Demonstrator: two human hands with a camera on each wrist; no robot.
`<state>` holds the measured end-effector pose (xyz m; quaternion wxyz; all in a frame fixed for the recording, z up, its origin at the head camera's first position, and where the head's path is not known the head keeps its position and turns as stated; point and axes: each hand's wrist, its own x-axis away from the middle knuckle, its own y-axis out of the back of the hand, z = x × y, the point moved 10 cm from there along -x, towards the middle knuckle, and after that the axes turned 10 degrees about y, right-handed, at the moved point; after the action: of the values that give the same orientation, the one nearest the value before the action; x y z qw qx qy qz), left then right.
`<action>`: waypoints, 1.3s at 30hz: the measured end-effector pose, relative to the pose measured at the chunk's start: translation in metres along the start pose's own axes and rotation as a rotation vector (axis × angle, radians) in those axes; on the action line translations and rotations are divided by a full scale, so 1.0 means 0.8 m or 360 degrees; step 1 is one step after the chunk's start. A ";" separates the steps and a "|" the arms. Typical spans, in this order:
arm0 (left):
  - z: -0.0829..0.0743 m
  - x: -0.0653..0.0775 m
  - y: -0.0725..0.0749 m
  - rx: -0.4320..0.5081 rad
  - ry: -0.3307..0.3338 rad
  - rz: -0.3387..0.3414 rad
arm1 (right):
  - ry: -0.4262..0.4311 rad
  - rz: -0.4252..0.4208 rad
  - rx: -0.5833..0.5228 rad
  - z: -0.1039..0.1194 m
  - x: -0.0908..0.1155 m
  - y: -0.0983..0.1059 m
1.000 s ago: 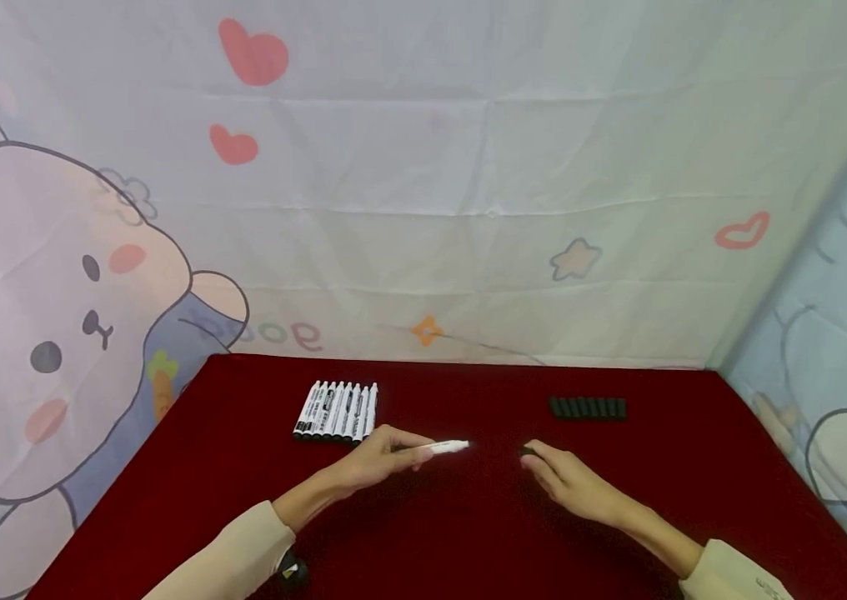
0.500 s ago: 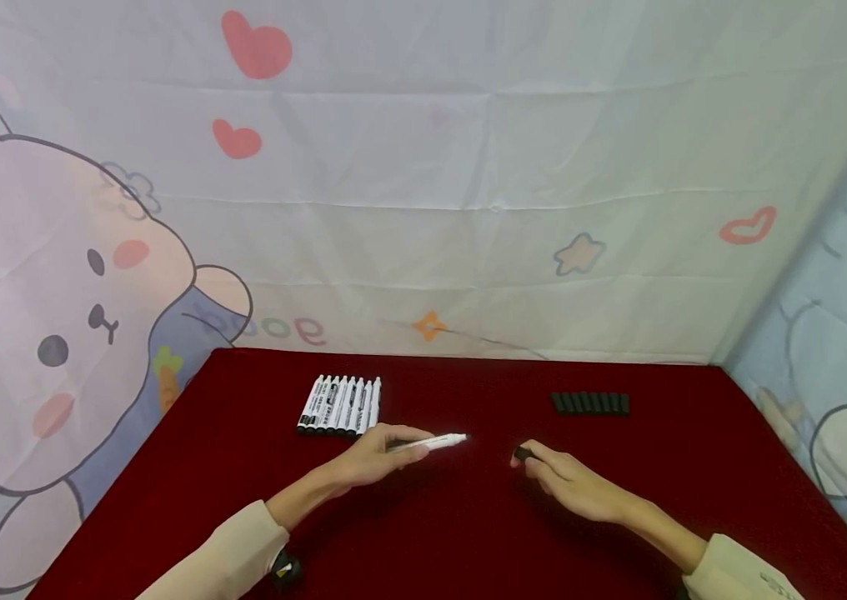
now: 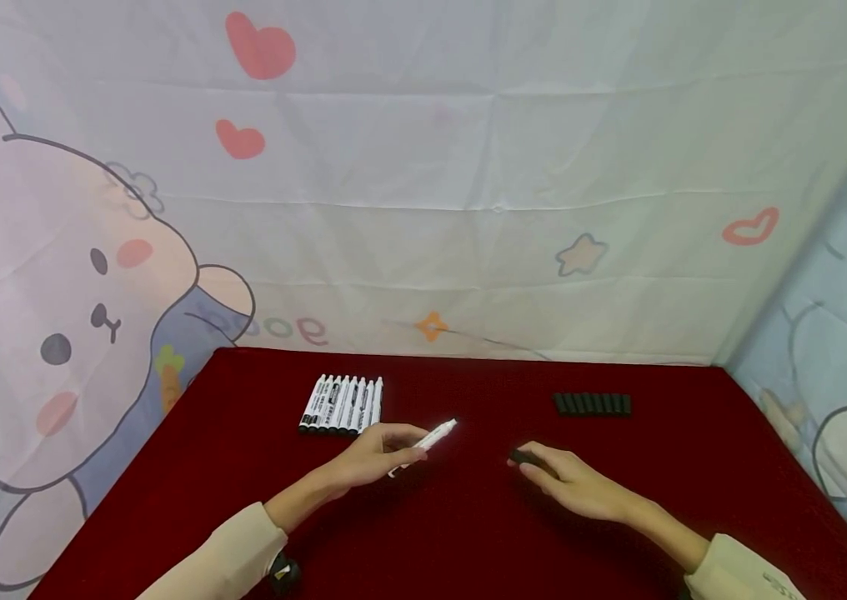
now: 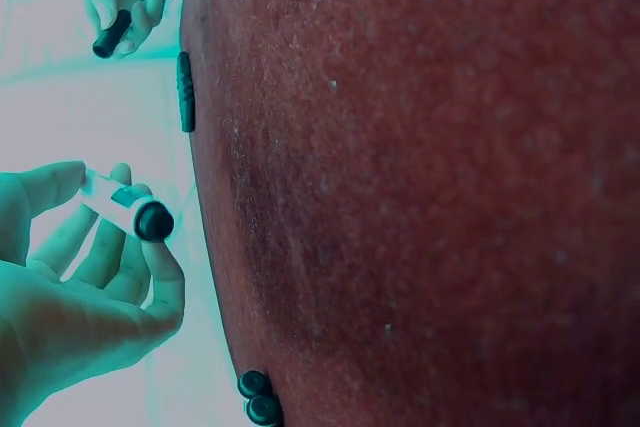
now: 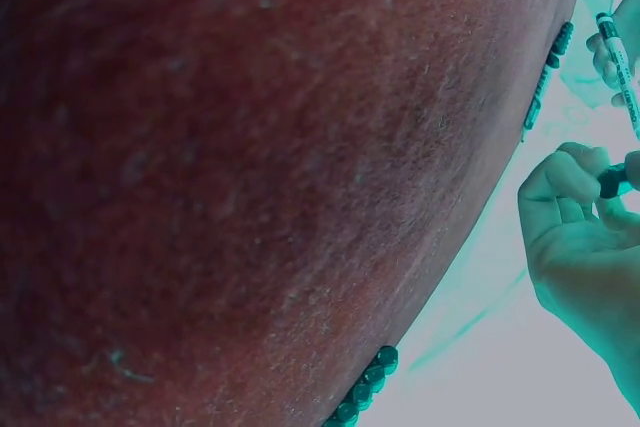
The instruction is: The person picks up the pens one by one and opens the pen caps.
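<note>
My left hand (image 3: 367, 457) pinches a white marker (image 3: 436, 434) between thumb and fingers, above the red cloth. The marker slants, its bare white tip pointing up and to the right in the head view. Its black butt end (image 4: 154, 221) faces the camera in the left wrist view. To the right, apart from it, my right hand (image 3: 579, 483) pinches a small black marker cap (image 3: 522, 457) between thumb and fingers. Part of the cap is hidden by the fingers. The right wrist view shows the cap (image 5: 613, 182) at its right edge.
A row of several white markers (image 3: 341, 404) lies side by side beyond my left hand. Several black caps (image 3: 592, 405) lie in a row at the back right. Red cloth (image 3: 461, 533) covers the table, and a printed curtain (image 3: 386, 167) hangs behind.
The marker in my left hand has swung from nearly level to a steeper slant, tip upward. My right hand has shifted slightly left with the cap, which shows more than at first.
</note>
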<state>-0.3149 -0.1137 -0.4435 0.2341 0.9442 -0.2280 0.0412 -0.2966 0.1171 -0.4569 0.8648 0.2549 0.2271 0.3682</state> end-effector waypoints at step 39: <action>0.038 0.008 0.064 0.0401 0.0229 -0.0320 | 0.0076 0.0085 -0.0131 -0.011 0.029 0.006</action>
<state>-0.3329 -0.1709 -0.4478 0.1326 0.9787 -0.1080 0.1133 -0.2902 0.1397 -0.4656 0.8587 0.2162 0.2256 0.4062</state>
